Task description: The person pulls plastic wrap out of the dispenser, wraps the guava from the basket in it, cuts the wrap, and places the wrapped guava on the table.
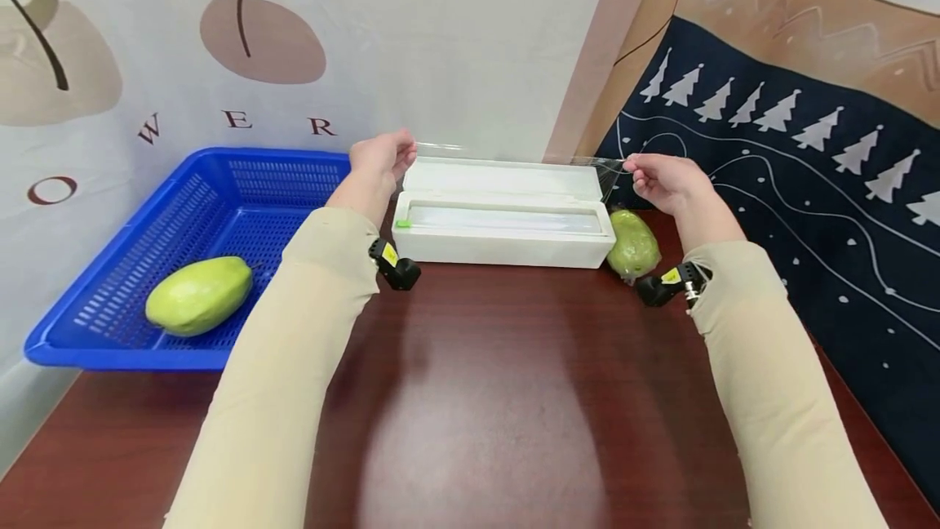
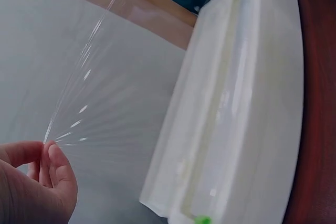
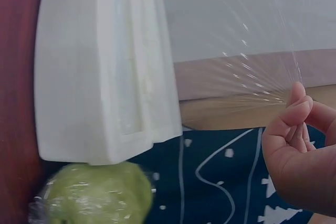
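A clear sheet of plastic wrap [image 2: 86,103] stretches taut between both hands, above and behind a long white dispenser box [image 1: 507,250]. My left hand [image 1: 380,162] pinches one corner of the film between thumb and fingertips. The other corner is pinched by my right hand [image 1: 664,180], with creases fanning out from the grip in the right wrist view. The dispenser's lid [image 1: 503,180] stands raised at the back, and a small green tab [image 1: 402,224] shows at its left end. A green fruit [image 1: 633,245] in shiny film sits against the box's right end.
On the left a blue perforated basket [image 1: 132,359] holds one unwrapped yellow-green fruit [image 1: 198,295]. A pale printed cloth [image 1: 455,47] hangs behind the table [image 1: 477,398], and a dark cloth with white trees [image 1: 800,178] hangs on the right.
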Demonstrator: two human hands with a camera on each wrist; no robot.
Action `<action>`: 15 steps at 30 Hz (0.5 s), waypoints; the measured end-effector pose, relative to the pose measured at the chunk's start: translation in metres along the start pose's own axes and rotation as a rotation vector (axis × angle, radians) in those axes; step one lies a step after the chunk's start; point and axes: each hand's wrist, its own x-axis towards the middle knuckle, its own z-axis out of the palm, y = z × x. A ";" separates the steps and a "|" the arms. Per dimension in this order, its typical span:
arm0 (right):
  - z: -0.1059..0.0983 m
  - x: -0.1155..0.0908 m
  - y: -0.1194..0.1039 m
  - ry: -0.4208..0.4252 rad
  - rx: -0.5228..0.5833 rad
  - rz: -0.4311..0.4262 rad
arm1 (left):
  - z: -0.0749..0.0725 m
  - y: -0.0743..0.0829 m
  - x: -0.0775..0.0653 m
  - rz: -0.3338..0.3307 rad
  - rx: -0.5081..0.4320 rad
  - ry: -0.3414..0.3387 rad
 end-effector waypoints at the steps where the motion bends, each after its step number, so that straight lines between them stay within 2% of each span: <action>1: 0.000 -0.002 -0.003 0.006 0.009 -0.005 | 0.001 0.003 -0.001 0.001 -0.002 -0.009; 6: 0.000 -0.011 -0.016 0.034 0.062 -0.035 | 0.005 0.015 -0.010 -0.014 -0.044 -0.055; 15: 0.008 -0.022 -0.038 0.053 0.113 -0.060 | 0.009 0.036 -0.024 -0.020 -0.133 -0.098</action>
